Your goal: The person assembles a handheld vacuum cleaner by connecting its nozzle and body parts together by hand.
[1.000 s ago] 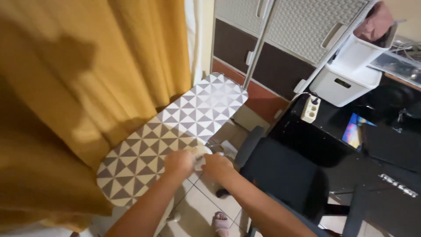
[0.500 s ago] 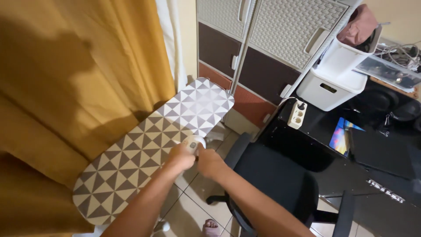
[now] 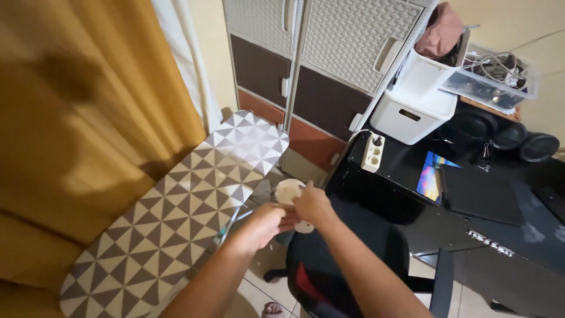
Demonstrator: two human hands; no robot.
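Note:
My left hand (image 3: 263,224) and my right hand (image 3: 312,204) meet in front of me, both closed around a small white round object (image 3: 289,191) held in the air. Its top shows above my right hand's fingers. The hands hover between the right edge of an ironing board (image 3: 170,212) with a grey and cream triangle pattern and a black office chair (image 3: 347,259) below them.
A mustard curtain (image 3: 76,118) hangs at the left. A woven-front cabinet (image 3: 329,47) stands behind the board. White bins (image 3: 412,103) and a white power strip (image 3: 371,152) sit by a black desk (image 3: 471,200) at the right.
Both hands have lifted the white object off the board's edge and carried it right, over the chair. My view has swung right, so the board sits further left.

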